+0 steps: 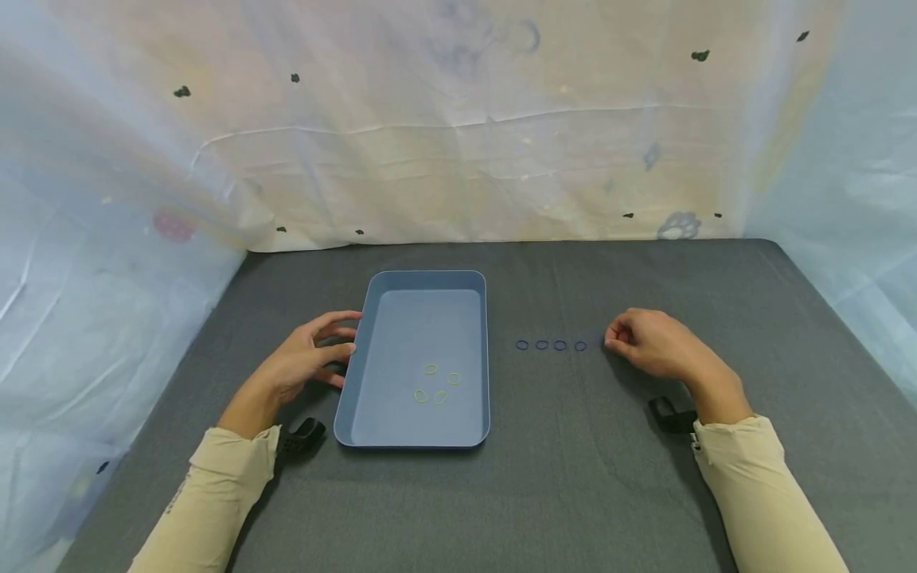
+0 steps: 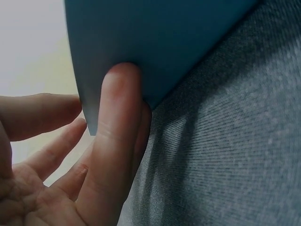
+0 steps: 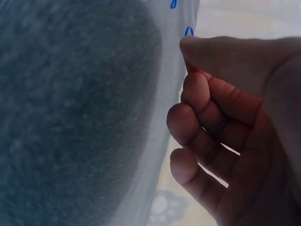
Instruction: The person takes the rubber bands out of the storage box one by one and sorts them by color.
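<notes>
My left hand (image 1: 308, 358) is at the left side of a shallow blue-grey tray (image 1: 411, 318), its fingers spread. In the left wrist view one fingertip (image 2: 121, 80) presses the tray's outer wall (image 2: 164, 37). Several thin yellow rubber bands (image 1: 431, 369) lie inside the tray, towards its near end. Right of the tray, several small blue rubber bands (image 1: 560, 345) form a row on the cloth. At the row's right end, my right hand (image 1: 659, 342) pinches a blue rubber band (image 3: 189, 31) between thumb and forefinger; only part of its loop shows.
A dark grey cloth (image 1: 544, 501) covers the table. Pale patterned sheeting (image 1: 458, 159) hangs behind it and at both sides. A black strap (image 1: 672, 415) sits at the right wrist, another black strap (image 1: 304, 436) at the left.
</notes>
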Available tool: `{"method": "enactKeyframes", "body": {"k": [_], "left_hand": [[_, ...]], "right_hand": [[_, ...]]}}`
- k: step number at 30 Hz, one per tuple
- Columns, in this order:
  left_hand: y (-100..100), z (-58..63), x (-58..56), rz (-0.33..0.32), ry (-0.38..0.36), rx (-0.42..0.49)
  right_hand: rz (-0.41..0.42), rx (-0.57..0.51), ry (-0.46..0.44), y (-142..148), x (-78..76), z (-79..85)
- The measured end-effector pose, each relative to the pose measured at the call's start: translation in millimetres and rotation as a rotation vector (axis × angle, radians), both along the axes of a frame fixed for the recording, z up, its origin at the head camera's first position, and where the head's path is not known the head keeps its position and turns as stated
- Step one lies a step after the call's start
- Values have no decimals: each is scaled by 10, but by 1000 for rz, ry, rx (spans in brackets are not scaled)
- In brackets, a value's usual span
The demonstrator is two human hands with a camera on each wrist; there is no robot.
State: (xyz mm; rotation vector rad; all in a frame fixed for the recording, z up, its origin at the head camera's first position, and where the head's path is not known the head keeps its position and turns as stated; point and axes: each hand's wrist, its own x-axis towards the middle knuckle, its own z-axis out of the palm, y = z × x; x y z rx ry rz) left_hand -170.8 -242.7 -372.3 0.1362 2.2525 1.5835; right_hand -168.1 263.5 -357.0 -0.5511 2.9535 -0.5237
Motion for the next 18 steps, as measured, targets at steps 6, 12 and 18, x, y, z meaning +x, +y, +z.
{"method": "enactKeyframes", "body": {"k": [6,12,18], "left_hand": [[2,7,8,0,2,-4],[11,9,6,4,4,-4],[6,-6,-7,9,6,-3]], "right_hand": [[1,9,-13,5,-13,-52],[-9,26,-26,-4,-23,-84],[-29,28,-35,2,-38,-78]]}}
